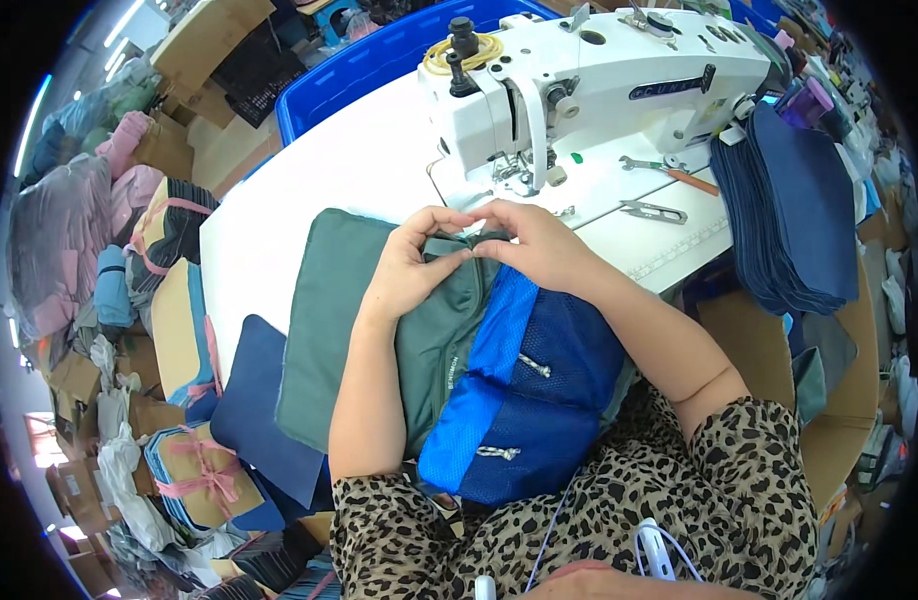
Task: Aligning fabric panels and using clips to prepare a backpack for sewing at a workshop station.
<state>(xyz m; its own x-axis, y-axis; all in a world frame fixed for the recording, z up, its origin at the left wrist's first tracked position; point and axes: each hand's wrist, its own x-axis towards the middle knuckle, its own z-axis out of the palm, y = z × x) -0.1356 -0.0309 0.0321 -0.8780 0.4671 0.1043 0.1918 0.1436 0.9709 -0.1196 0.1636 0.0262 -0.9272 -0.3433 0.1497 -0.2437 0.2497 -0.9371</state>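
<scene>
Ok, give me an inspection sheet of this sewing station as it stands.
Surface: white sewing table, partly covered by fabric.
Job's things: grey-green fabric panel; blue mesh zip pouches; white industrial sewing machine.
Clutter: metal thread snips, orange-handled wrench, stack of navy fabric pieces.
Hands: left hand and right hand pinch the fabric's top edge together.
Cables: white cord at the lap.
Surroundings: tied fabric bundles, blue plastic crate.

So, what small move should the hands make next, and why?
Probably slide the green fabric panel forward toward the sewing machine. The left hand and right hand pinch its top edge together, short of the needle area.
</scene>
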